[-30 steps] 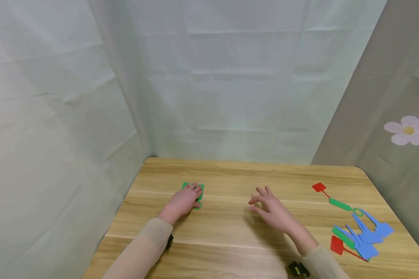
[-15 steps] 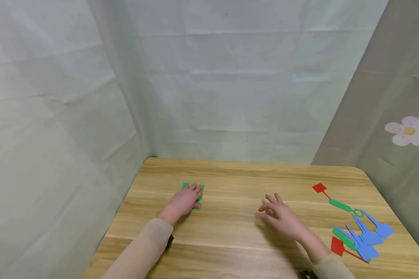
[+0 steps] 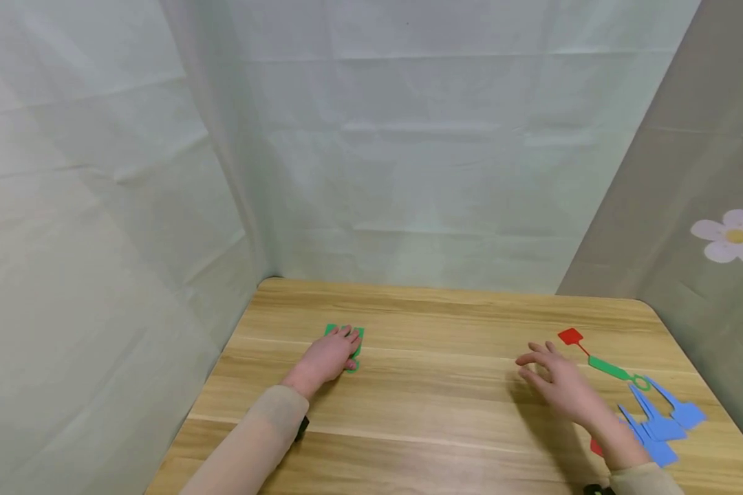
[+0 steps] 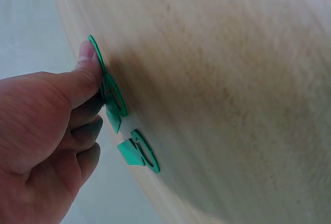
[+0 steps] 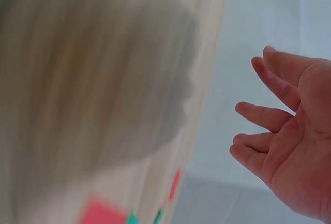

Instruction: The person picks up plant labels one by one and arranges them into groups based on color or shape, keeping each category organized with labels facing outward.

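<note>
Left hand [image 3: 328,357] lies flat, fingers pressing the green tags [image 3: 349,345] onto the wooden table [image 3: 421,412], far-left of centre. Right hand [image 3: 560,388] hovers with spread, relaxed fingers, holding nothing, just beside the red tag [image 3: 571,336] and the green strap [image 3: 608,368]; the blue tags [image 3: 656,419] sit near its wrist. My read: I'm reaching for the right-side pile, so I'd come down on one piece only and pinch its flat head, since these thin pieces overlap and may lift together. Left wrist view: left hand [image 4: 46,146] has its thumb on the green tags [image 4: 116,107], a looped end [image 4: 146,154] poking out; I can't count the pieces under the fingers. Right wrist view: right hand [image 5: 289,141] open, palm showing, clear of the table [image 5: 103,105]; red tag [image 5: 101,213] is a blur at the bottom edge. Head view cuts part of the red piece behind my right forearm, and the pile's stacking order is unclear.
</note>
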Motion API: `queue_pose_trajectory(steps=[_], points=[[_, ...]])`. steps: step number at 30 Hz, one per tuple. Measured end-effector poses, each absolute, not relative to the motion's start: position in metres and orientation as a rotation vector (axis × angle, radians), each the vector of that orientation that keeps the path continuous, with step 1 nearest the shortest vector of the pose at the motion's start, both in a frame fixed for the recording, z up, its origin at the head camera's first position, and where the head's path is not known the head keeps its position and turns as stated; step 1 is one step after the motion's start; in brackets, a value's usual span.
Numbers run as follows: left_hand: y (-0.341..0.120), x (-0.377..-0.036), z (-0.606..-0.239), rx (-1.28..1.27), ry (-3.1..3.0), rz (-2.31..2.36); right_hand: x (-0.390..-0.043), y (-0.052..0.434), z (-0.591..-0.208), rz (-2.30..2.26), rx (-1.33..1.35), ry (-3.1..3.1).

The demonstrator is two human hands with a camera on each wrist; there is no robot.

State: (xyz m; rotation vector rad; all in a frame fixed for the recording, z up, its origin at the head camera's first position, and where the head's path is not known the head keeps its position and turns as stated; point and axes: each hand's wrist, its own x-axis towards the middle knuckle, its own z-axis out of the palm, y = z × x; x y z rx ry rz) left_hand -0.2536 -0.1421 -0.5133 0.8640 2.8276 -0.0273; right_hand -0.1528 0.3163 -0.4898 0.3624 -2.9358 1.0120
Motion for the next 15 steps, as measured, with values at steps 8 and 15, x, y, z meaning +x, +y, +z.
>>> queue_pose_trajectory(steps=[8,15], points=[[-0.143,-0.255,-0.514,0.886,2.816,0.036,-0.151,0.383,-0.479,0.828,0.132,-3.017],[-0.146,-0.254,-0.515,0.885,2.803,0.098,-0.157,0.425,-0.483,0.636,0.09,-3.085]])
